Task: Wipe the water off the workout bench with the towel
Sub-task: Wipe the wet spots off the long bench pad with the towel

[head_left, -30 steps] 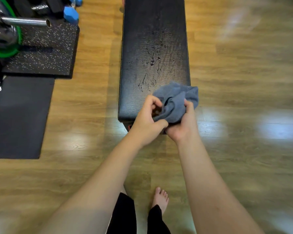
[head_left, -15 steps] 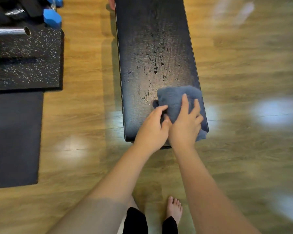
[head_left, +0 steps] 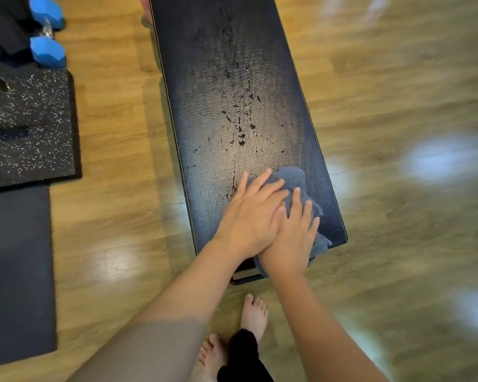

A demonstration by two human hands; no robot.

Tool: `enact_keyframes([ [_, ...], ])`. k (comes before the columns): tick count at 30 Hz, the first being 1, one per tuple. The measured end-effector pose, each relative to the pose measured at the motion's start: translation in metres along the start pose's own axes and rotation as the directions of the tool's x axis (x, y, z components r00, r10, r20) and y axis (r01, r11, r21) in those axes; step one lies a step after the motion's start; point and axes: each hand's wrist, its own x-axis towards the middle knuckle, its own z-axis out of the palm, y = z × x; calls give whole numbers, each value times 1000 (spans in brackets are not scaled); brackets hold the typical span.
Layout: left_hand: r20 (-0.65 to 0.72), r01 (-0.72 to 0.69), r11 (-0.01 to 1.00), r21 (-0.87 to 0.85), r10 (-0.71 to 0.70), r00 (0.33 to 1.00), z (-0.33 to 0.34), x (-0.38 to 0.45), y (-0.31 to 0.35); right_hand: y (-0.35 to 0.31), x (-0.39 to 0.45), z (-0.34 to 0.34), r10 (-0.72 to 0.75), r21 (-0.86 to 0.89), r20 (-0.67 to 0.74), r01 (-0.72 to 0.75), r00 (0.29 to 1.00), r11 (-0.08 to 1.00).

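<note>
From the head camera, I had both hands flat on the grey towel, pressing it down onto the near end of the black workout bench. My left hand lay with its fingers spread and stretched out, palm down, its edge overlapping my right hand. My right hand was also open and flat, fingers splayed over the cloth; neither hand was curled around the towel, they only bore down on it. The towel was bunched beneath them, showing past my fingertips toward the bench's right edge, and a fold of it hung over the near end below my right wrist.

Dark water droplets were scattered along the middle of the bench pad, beyond the towel, with a thin trail reaching down to just beside my left fingers.

The bench stood on a wooden floor. Off to the left lay a speckled rubber mat, a plain dark mat nearer me, and a blue dumbbell at the far corner. My 2 bare feet stood on the floor just short of the bench.
</note>
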Motion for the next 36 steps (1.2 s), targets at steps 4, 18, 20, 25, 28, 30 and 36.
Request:
enact_keyframes([
  [4, 2, -7, 996, 87, 7, 1000, 4, 9, -7, 1, 2, -2, -4, 13, -15, 4, 1000, 1000],
  [18, 111, -293, 955, -44, 296, 949, -17, 23, -55, -44, -11, 5, 247, 150, -145, -226, 958, 963],
  [20, 103, -364, 927, -93, 373, 922, -28, 22, -68, -64, -24, 8, 296, 196, -184, -260, 937, 946],
  [25, 46, -425, 862, -276, 453, 890, -47, 25, -110, -114, -56, 25, 276, 163, -164, -249, 947, 955],
  [28, 47, -474, 808, -351, 520, 853, -46, 30, -117, -123, -60, 33, 276, 133, -185, -254, 943, 958],
  [30, 33, -486, 764, -425, 549, 835, -43, 37, -118, -116, -55, 36, 260, 120, -235, -237, 937, 964],
  [36, -117, -522, 681, -513, 548, 828, -34, 53, -121, -49, -4, 26, 296, 175, -384, -246, 875, 954],
])
